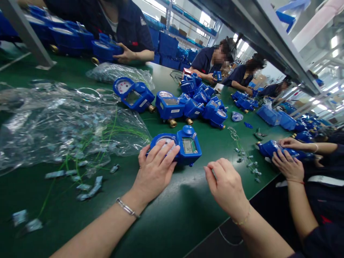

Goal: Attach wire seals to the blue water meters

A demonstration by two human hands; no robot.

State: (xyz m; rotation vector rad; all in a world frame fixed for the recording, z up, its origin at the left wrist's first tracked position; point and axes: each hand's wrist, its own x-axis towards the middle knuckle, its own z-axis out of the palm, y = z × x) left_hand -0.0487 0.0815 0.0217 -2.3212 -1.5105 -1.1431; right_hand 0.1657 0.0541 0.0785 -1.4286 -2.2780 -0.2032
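A blue water meter (189, 147) with a small grey display stands on the green table in front of me. My left hand (157, 166) is closed over its round dial side, fingers across the dial and thumb along the near edge. Just right of the meter, apart from it, my right hand (224, 182) hovers with its fingers curled together. Anything between those fingertips is hidden or too small to make out. To the left lie green wire seals (90, 186) with pale blue tags, partly under a clear plastic bag (53, 122).
Behind the meter is a cluster of blue water meters (172, 105). More loose seals (248, 161) and pliers (259, 134) lie to the right. A co-worker's hands (288, 165) hold another meter at the right edge. Several people sit across the table. A metal post (29, 36) rises at the left.
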